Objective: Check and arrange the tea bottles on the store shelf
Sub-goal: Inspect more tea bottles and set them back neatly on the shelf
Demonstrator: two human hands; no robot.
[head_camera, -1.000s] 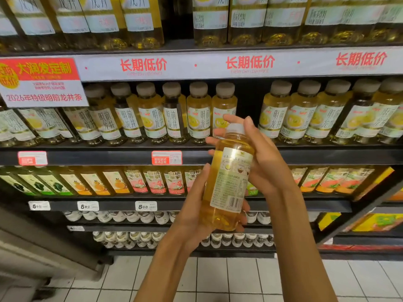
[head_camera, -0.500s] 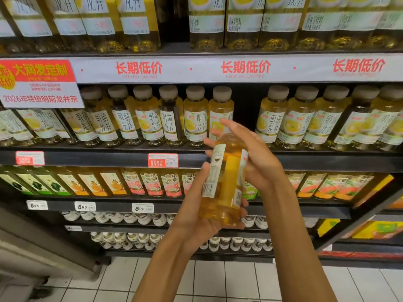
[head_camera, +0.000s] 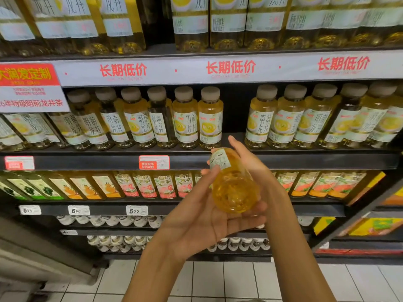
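A yellow tea bottle [head_camera: 233,188] is tipped with its round base facing me, cap end pointing toward the shelf. My left hand [head_camera: 202,216] cradles it from below and the left, palm up. My right hand [head_camera: 250,162] wraps its upper side from the right. Behind, a row of the same tea bottles [head_camera: 185,118] stands on the middle shelf [head_camera: 87,163], with an empty gap [head_camera: 235,114] between the left group and the right group [head_camera: 305,118].
Larger tea bottles [head_camera: 229,22] fill the top shelf. Below the middle shelf lie fruit-tea bottles [head_camera: 148,184], and lower still rows of white-capped bottles [head_camera: 113,221]. Price tags [head_camera: 153,162] hang on the shelf edges. A white tiled floor [head_camera: 218,282] lies underneath.
The bottle has been turned from upright, label toward me, to tilted with its base toward me. My left hand has shifted under the bottle; the view has moved closer to the shelf.
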